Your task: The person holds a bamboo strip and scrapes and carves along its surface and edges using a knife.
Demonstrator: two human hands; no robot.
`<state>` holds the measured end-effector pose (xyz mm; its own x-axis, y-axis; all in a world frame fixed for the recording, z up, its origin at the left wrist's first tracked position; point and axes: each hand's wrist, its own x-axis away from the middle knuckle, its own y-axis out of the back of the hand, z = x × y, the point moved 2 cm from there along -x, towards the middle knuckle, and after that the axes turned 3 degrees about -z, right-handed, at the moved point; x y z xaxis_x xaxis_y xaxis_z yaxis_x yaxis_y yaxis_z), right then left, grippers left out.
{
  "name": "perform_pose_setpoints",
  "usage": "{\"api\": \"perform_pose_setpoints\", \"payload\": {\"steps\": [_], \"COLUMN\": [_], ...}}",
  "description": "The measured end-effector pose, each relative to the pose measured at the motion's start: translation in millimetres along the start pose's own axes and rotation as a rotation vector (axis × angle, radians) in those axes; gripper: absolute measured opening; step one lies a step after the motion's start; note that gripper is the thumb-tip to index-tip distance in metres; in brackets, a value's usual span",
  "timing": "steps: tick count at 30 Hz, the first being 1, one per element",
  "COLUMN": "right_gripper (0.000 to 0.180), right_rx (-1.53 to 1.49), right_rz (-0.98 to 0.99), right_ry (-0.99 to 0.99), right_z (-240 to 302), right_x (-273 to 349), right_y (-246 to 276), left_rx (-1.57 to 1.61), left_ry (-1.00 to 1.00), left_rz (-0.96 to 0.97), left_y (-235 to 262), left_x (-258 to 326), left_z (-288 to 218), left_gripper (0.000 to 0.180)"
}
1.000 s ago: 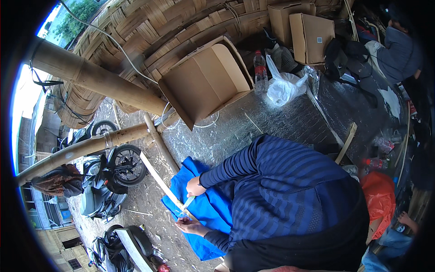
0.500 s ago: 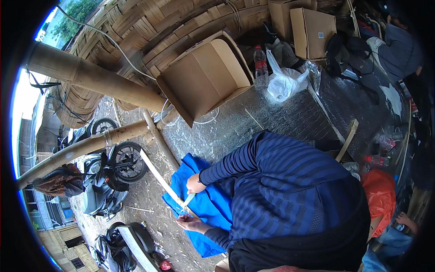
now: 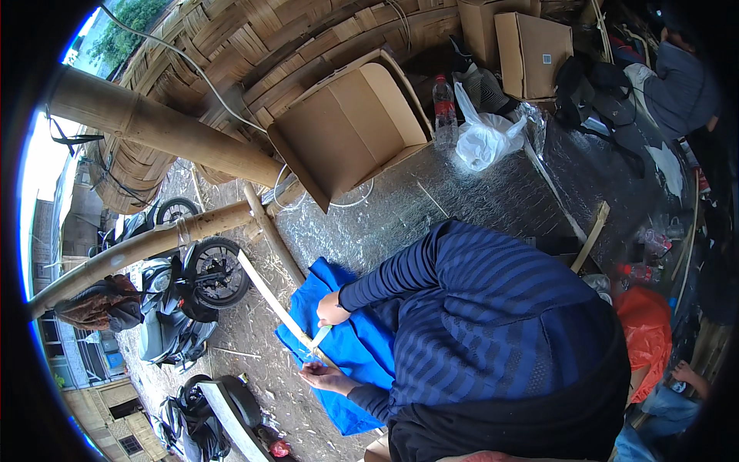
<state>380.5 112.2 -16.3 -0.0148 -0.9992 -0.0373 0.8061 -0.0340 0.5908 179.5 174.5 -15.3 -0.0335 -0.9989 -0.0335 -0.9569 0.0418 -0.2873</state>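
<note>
Pale smooth bamboo strip (image 3: 271, 299); matt blue cloth (image 3: 356, 346); shiny foil mat (image 3: 462, 200).

Silvery foil-covered floor (image 3: 462, 192) mid-frame, open cardboard box (image 3: 350, 131), plastic bottle (image 3: 443, 108), white plastic bag (image 3: 485, 138) at top, blue cloth (image 3: 350, 346) lower centre

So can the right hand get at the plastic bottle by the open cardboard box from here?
Probably not. The right hand grips a blade on the bamboo strip over the blue cloth; the bottle stands well beyond it, across the silver mat.
</note>
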Motion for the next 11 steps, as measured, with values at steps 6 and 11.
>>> {"api": "perform_pose_setpoints", "payload": {"steps": [6,11], "right_gripper": [0.044,0.039], "right_rx": [0.0,-0.093], "right_rz": [0.069,0.186], "right_ry": [0.033,0.205], "right_z": [5,25], "right_x": [-5,-17], "right_y": [-6,-44], "left_rx": [-0.024,-0.556], "left_ry": [0.026,-0.215], "left_rz": [-0.048,0.202], "left_y": [0,-17], "left_x": [5,2], "left_z": [-11,-34], "left_gripper": [0.027,0.024]}}
